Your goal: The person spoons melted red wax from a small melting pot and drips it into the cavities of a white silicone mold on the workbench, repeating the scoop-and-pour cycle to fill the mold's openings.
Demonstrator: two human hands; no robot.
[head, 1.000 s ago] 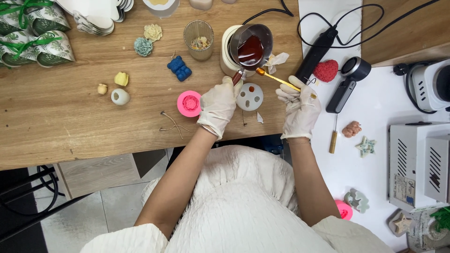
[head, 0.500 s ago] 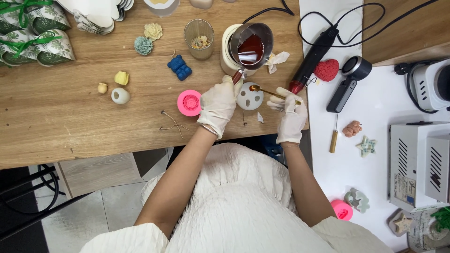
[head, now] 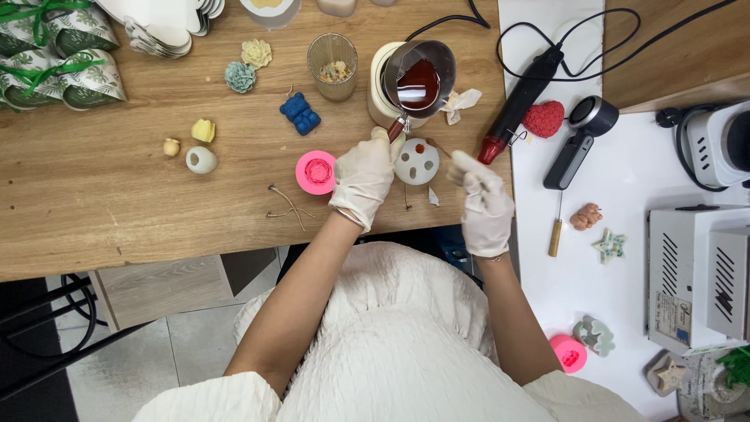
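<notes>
The gloved left hand (head: 364,176) grips the handle of the metal pitcher of red wax (head: 419,78), best kept level, while the gloved right hand (head: 483,205) pinches a thin stick over the round white mould (head: 416,162).

A small candle-making workshop: a wooden tabletop (head: 117,203) carries a metal pitcher of red wax (head: 420,78), pink silicone moulds (head: 316,172), finished shaped candles (head: 300,113) (flowers, a bear) and a heat gun (head: 522,101).

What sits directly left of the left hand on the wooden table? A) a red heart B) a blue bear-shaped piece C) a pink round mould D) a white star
C: the pink round mould lies on the wooden table right beside the gloved left hand.
</notes>
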